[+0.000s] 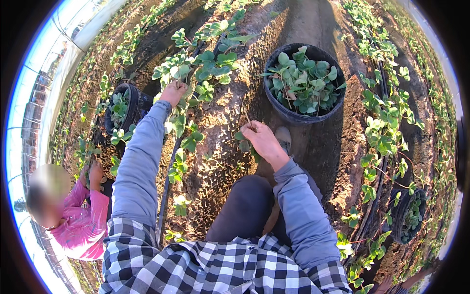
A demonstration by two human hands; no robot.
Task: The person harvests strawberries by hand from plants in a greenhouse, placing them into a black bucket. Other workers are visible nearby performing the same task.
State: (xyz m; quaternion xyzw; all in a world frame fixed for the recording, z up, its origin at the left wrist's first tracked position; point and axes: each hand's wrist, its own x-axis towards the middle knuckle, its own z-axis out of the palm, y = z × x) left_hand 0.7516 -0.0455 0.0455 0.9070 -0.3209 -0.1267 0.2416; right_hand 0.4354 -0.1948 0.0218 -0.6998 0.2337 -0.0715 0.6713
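Observation:
My left hand reaches into the strawberry plants on the raised soil bed, its fingers closed around stems below some leaves. My right hand is over the near side of the bed, with finger and thumb pinching thin stems; the picked leaves hang beneath it, partly hidden by the palm. Beyond my right hand, in the furrow, stands a black plastic bucket filled with green leaves.
A co-worker in a pink shirt has both hands in plants at the left, near a tilted black bucket. Another black bucket is at the lower right. A drip line runs along the bed. Another person's hand shows at bottom right.

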